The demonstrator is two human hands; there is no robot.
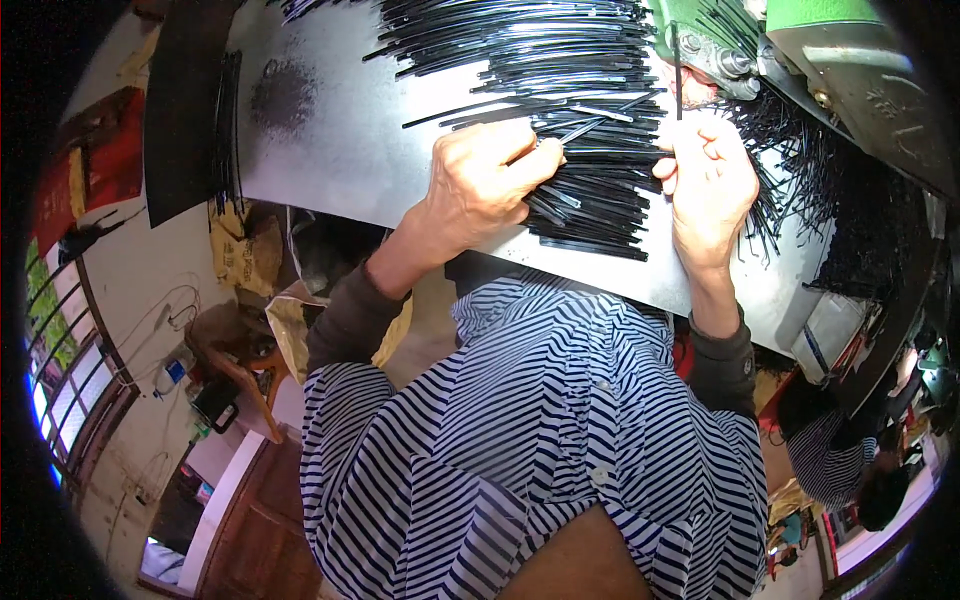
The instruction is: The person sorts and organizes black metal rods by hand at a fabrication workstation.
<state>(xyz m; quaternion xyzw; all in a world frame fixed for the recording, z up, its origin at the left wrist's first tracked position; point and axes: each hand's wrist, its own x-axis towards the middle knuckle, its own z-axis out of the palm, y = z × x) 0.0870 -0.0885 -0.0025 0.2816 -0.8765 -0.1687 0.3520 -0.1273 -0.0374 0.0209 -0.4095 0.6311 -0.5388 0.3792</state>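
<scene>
A small workshop: a green-painted metal machine (865, 90) stands at the edge of a sheet-metal worktable (340, 140) spread with rows of thin black strips (540, 40) and a tangled heap of black pieces (800, 135). The room around it looks house-like, with a barred window (75, 365), a brown panelled door (250, 545) and loose cables on a pale wall (135, 410)

Silvery metal-topped desk (330, 150), hard glare along the near edge. Off its left edge: pale, grubby wall (130, 265), thin loose wiring (178, 300), dark-barred window (85, 400), daylight and greenery (50, 300) outside. Brown wooden furniture (218, 328) between wall and near-left corner; brown wood panelling (250, 540) lower, pale frame (222, 515) beside it. Past right edge: dim clutter, unreadable.
</scene>
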